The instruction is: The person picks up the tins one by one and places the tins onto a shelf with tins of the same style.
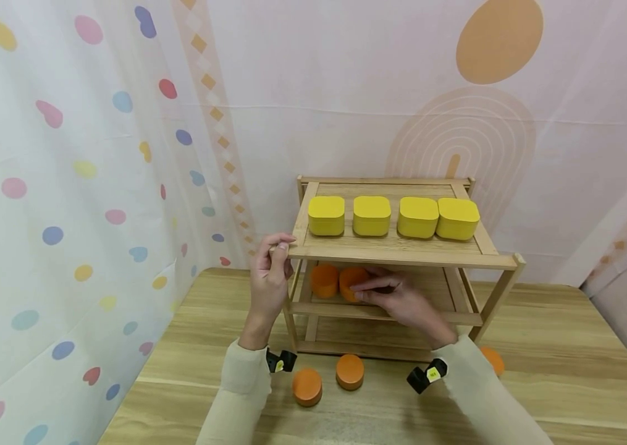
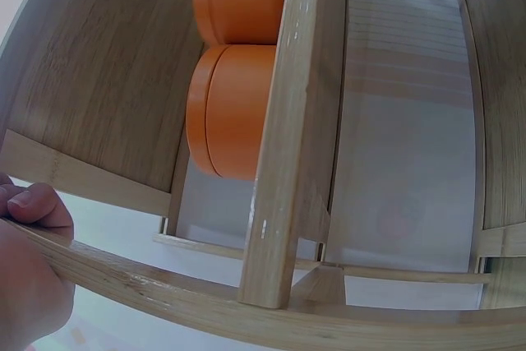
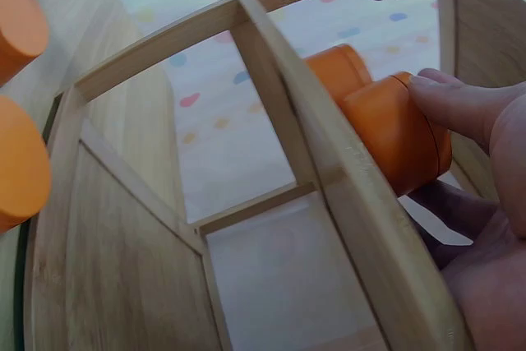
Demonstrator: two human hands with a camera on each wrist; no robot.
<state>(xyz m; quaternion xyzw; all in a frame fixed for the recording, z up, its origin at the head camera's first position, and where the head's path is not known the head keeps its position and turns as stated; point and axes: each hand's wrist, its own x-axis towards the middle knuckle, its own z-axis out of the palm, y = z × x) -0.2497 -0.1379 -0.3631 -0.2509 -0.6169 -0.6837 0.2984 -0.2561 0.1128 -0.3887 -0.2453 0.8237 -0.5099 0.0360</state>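
Observation:
My left hand grips the left front corner of a three-tier wooden shelf rack, fingers curled over its frame. On the middle tier, my right hand holds a round orange tin between thumb and fingers. A second orange tin stands at the tier's left end, right beside the held one. From the right wrist, the thumb lies on the lid of the held tin and the fingers reach underneath. The left wrist view has both tins side by side behind the front rail.
Several yellow rounded-square boxes line the top tier. Two orange tins, one left of the other, stand on the wooden table before the rack. Another orange tin is partly behind the right sleeve. A patterned curtain hangs behind.

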